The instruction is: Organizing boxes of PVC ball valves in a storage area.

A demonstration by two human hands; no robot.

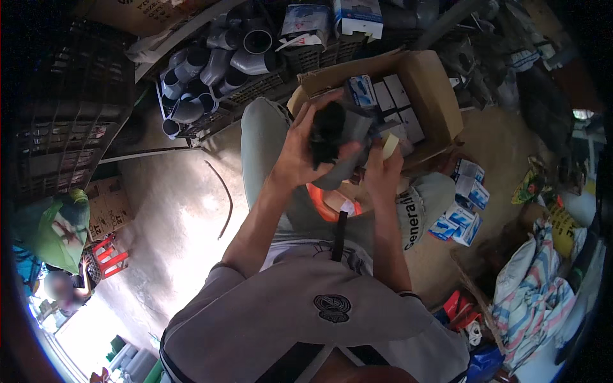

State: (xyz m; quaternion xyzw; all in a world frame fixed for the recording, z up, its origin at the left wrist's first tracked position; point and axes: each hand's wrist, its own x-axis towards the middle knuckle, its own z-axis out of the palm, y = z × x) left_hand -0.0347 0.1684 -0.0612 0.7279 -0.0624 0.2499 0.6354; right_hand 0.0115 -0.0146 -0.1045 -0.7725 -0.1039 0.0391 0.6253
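Note:
My left hand (300, 146) grips a grey plastic pipe fitting (357, 125) above my lap. Its round, dark opening faces my left palm, and my fingers wrap around its side. At the fitting's right side, my right hand (384, 174) pinches a small pale yellow piece (391, 145), too blurred to identify. Just beyond both hands stands an open cardboard carton (438, 91). Inside it are several small white boxes (401, 92) and one blue-and-white box (362, 90). An orange item (320, 201), partly hidden by my arms, lies between my legs.
Several blue-and-white boxes (460, 215) lie on the floor at right. A black crate (249, 91) of grey pipe elbows stands ahead left. Stacked crates (72, 105) and a red stool (110, 256) are at left, with another person nearby. A striped woven sack (531, 292) lies at right.

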